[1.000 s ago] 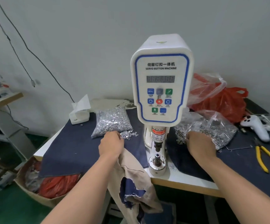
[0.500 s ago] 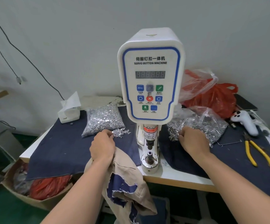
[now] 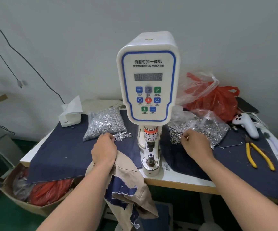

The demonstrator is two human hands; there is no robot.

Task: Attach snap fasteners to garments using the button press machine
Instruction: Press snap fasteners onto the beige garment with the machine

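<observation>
On the desk (image 3: 176, 181) nothing sits under the press (image 3: 149, 90) yet: left hand (image 3: 104, 150) grips the garment (image 3: 126, 180), right hand (image 3: 196, 145) pinches among loose rings (image 3: 175, 134), apparently picking parts.

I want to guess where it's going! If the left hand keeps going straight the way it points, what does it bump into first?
Probably the small loose heap of silver snaps right at the left hand's fingertips. Beyond it stands the bag of snaps. Depth is hard to judge from this one view.

White, blue-trimmed servo button press machine (image 3: 148, 84) stands upright at centre frame; tan garment with navy patches (image 3: 128, 185) hangs below it; bagged silver fasteners (image 3: 105, 122) centre-left.
</observation>
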